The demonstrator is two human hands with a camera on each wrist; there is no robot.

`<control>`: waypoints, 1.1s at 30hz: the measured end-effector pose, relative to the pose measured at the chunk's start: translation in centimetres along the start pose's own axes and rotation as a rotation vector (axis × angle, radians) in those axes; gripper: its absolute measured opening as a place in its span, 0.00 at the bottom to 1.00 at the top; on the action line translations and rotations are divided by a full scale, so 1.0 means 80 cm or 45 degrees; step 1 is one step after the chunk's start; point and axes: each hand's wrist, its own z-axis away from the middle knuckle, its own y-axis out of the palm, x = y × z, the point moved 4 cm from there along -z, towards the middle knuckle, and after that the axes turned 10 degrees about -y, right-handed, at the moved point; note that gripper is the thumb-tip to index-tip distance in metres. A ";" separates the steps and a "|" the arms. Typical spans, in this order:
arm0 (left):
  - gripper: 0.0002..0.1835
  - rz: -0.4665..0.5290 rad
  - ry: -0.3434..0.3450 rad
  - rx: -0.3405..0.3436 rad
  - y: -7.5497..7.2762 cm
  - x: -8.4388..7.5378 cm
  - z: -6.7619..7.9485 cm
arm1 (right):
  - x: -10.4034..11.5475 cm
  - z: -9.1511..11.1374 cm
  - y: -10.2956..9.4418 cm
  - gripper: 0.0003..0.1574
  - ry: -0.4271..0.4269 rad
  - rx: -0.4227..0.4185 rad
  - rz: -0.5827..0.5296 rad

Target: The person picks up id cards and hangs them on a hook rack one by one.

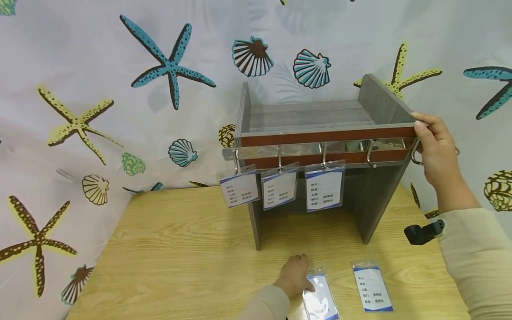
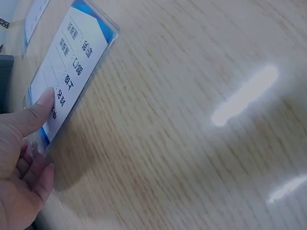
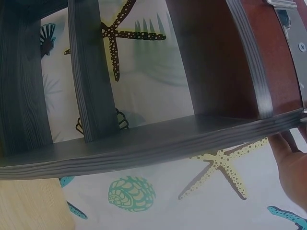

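Legibly “姓名”, “部门” on the badge (image 2: 76,57) under the left thumb (image 2: 34,116).

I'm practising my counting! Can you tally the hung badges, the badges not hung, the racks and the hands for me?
Hung badges: 3
Badges not hung: 2
Rack: 1
Hands: 2
Total: 8

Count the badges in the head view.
5. Hanging from the three leftmost hooks: left badge, middle badge, third badge. Lying on the table: partly covered badge, right-hand badge. Others could be hidden.
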 end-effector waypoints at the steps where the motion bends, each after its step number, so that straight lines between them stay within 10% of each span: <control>1: 0.38 0.052 0.003 0.013 -0.001 0.002 0.000 | 0.000 0.000 0.000 0.18 0.003 0.004 0.011; 12: 0.14 0.705 0.123 0.008 -0.035 0.005 0.007 | 0.001 0.003 0.003 0.18 0.015 0.008 0.035; 33: 0.11 0.914 0.290 -0.071 -0.126 -0.035 0.029 | 0.003 0.003 0.004 0.19 0.020 -0.010 0.085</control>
